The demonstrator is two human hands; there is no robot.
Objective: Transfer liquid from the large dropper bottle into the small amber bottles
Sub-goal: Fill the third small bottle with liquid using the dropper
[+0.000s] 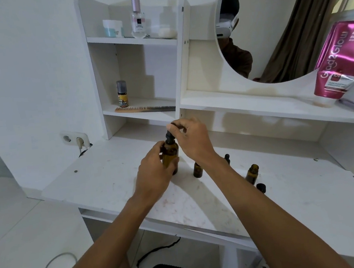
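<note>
The large amber dropper bottle point(171, 155) stands on the white desk point(103, 184), and my left hand point(155, 172) grips its body. My right hand point(191, 137) pinches the black dropper bulb point(170, 128) above the bottle's neck. A small amber bottle point(197, 170) stands just right of the large one, partly behind my right wrist. A second small amber bottle point(252, 173), uncapped, stands farther right. A black dropper cap point(227, 157) shows behind my right forearm, and another black cap point(261, 187) lies near the open bottle.
White shelves hold a perfume bottle point(138, 19), a jar point(113, 27), a small spray bottle point(122, 93) and a comb point(145, 109). A pink tube point(339, 59) leans by the round mirror point(280, 26). A wall socket point(75, 139) is at the left.
</note>
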